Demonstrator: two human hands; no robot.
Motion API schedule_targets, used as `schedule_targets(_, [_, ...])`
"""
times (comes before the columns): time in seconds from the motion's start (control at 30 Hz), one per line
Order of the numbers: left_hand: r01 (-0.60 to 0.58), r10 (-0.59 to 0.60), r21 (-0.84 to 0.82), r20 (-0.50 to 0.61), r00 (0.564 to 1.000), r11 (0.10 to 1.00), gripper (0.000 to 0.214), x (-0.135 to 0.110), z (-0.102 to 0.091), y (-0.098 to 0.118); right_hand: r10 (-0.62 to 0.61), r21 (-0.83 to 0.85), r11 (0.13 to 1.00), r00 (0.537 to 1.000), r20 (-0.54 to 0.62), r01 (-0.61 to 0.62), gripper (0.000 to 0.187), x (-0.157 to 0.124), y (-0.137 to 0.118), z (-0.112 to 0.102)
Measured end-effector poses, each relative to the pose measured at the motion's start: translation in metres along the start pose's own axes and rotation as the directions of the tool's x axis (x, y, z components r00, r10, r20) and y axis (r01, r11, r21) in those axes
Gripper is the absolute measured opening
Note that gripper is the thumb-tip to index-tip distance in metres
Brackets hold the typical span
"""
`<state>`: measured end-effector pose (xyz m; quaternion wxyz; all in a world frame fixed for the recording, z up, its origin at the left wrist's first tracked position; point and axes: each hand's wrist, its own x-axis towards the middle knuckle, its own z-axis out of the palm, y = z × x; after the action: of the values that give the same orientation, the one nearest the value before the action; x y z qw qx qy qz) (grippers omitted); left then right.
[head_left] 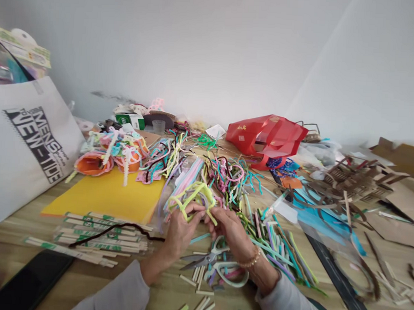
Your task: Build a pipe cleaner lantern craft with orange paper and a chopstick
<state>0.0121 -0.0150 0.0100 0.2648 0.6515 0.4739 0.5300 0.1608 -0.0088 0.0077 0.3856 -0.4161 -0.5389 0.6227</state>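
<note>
Held the yellow-green pipe-cleaner frame (pixel 191 195) just above the counter (pixel 16 223) at centre of frame, in front of the loose pipe-cleaner pile (pixel 227 174). Closed the left hand (pixel 180 230) on the lower left strands, fingers curled and thumb pinching. Closed the right hand (pixel 229 226) on the lower right end, thumb and forefinger pinched on one strand. Gripped from both sides, probably to steady the limp wire shape and keep its joints within reach. Found the scissors (pixel 205 259) lying flat just below the hands, handles under the right wrist; contact not determinable. Noted the yellow paper sheet (pixel 111 196) and wrapped chopsticks (pixel 94 239) at left centre, and the red bag (pixel 267 135) towards the upper right, well apart.
</note>
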Motion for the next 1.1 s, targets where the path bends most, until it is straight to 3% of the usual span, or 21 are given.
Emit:
schedule_targets(0.1, [-0.031,0.031,0.023,-0.016,0.999,0.999,0.016,-0.002,0.001,-0.001,0.12,0.308,0.942,0.99,0.071,-0.136,0.034,0.003,0.004,0.001])
schedule_targets(0.23, [-0.062,0.063,0.058,-0.019,0.998,0.996,0.018,-0.004,0.001,-0.003,0.183,0.491,0.841,0.973,0.14,-0.229,0.027,0.003,0.002,0.0])
schedule_targets(0.43, [-0.157,0.159,0.116,-0.008,0.987,0.981,0.023,-0.006,0.0,-0.008,0.281,0.57,0.71,0.909,0.31,-0.414,0.024,0.004,0.004,-0.004])
schedule_targets(0.6, [-0.22,0.222,0.126,-0.003,0.975,0.967,0.022,-0.007,0.0,-0.013,0.285,0.614,0.632,0.878,0.385,-0.474,0.021,0.003,0.005,-0.006])
schedule_targets(0.7, [-0.255,0.258,0.179,0.002,0.966,0.95,0.022,-0.008,0.0,-0.015,0.284,0.606,0.636,0.875,0.393,-0.478,0.019,0.002,0.005,-0.007])
schedule_targets(0.77, [-0.273,0.278,0.211,0.006,0.961,0.939,0.022,-0.008,0.0,-0.016,0.272,0.579,0.679,0.887,0.372,-0.451,0.021,0.002,0.005,-0.006])
schedule_targets(0.9, [-0.296,0.302,0.207,0.007,0.953,0.932,0.023,-0.007,0.001,-0.016,0.211,0.471,0.832,0.953,0.219,-0.292,0.027,0.003,0.007,-0.003])
schedule_targets(1.0, [-0.228,0.228,0.146,0.019,0.973,0.963,0.022,-0.006,0.001,-0.013,0.146,0.407,0.896,0.984,0.107,-0.177,0.025,0.003,0.007,-0.001])
schedule_targets(1.07, [-0.133,0.13,0.092,0.031,0.991,0.987,0.02,-0.005,0.002,-0.009,0.003,0.168,0.986,1.0,-0.007,-0.002,0.021,0.0,0.004,0.0])
schedule_targets(1.1, [-0.089,0.087,0.073,0.04,0.995,0.993,0.018,-0.004,0.002,-0.006,-0.107,-0.039,0.994,0.993,-0.056,0.105,0.021,-0.002,0.003,0.0])
